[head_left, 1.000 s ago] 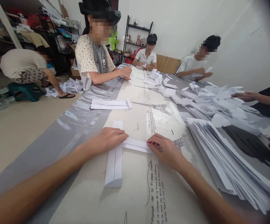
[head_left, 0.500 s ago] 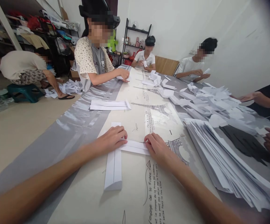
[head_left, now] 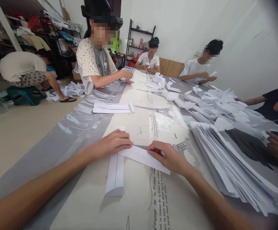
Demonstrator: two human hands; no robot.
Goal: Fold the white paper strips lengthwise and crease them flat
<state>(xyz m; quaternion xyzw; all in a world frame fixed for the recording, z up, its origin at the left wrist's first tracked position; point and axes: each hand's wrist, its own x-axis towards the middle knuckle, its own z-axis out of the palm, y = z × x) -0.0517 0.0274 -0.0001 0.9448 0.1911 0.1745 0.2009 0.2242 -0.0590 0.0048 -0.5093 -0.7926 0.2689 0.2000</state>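
A folded white paper strip [head_left: 145, 157] stretches between my two hands over the table. My left hand [head_left: 116, 142] pinches its left end, fingers pressed together. My right hand [head_left: 167, 154] grips the upper edge further right with thumb and bent fingers, and the strip's right end slants down towards me beneath it. Under the left end, a second folded paper strip [head_left: 115, 177] lies lengthwise on the printed tablecloth, a dark line along its middle and its near end slightly raised. Part of it is hidden by my left hand.
Another folded strip [head_left: 113, 108] lies further up the table. To the right are a stack of folded paper sheets [head_left: 225, 159] and a heap of loose folded papers [head_left: 215, 102]. Several co-workers sit or stand around the table; a person [head_left: 23, 68] crouches on a green stool [head_left: 26, 95].
The strip in my hands has swung and tipped, its right end now lower and nearer me with a plain face showing. My right hand has shifted slightly right.
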